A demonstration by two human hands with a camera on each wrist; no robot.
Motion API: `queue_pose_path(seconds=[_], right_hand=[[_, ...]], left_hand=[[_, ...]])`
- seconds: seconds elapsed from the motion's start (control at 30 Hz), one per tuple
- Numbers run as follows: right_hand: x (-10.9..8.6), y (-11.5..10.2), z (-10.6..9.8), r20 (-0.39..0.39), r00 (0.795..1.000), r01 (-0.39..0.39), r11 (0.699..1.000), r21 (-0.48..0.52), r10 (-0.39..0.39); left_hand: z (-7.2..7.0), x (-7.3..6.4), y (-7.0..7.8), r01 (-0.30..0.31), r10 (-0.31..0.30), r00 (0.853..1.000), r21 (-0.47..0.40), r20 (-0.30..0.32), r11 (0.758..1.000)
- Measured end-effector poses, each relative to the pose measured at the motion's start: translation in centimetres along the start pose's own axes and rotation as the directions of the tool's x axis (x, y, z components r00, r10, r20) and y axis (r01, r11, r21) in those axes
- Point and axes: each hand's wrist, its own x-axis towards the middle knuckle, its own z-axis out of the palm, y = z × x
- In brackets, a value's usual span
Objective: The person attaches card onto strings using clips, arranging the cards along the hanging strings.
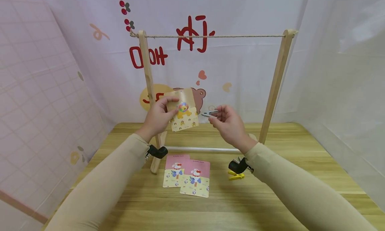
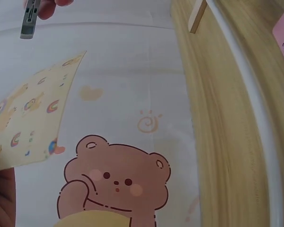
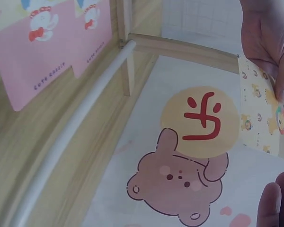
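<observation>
Between thumb and fingers, my left hand [image 1: 159, 115] pinches a yellow card [image 1: 187, 119] with a lion print, held up in front of the backdrop. To its right, my right hand [image 1: 230, 125] pinches a grey clothespin [image 1: 209, 113], its tip pointing toward the card with a small gap between. The left wrist view shows the clothespin [image 2: 30, 19] at the top and the card [image 2: 38, 109] slightly bent. In the right wrist view the left thumb lies across the card [image 3: 258, 109]. Above both hands, a twine line [image 1: 240, 36] runs between two wooden posts.
Two pink-and-yellow rabbit cards [image 1: 201, 167] overlap on the wooden table [image 1: 144, 204]. Near the right wrist lies a yellow clothespin [image 1: 236, 176], with more pins partly hidden behind the wrist camera. A white rod [image 1: 204, 149] joins the bases of the left post [image 1: 147, 67] and right post [image 1: 276, 84].
</observation>
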Motion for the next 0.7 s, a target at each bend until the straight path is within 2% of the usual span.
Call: queue_pose_path(seconds=[0.3, 0.7], right_hand=[[1.3, -1.4, -0.1, -0.070, 0.996, 0.054, 0.997, -0.058, -0.058], [2.8, -3.7, 0.0, -0.101, 0.989, 0.107, 0.994, -0.019, -0.108]], left_hand=[[-0.7, 0.6, 1.6, -0.026, 0.025, 0.999, -0.028, -0.032, 0.999], [-1.3, 1.6, 3.6, -0.059, 0.056, 0.997, -0.050, -0.055, 0.997]])
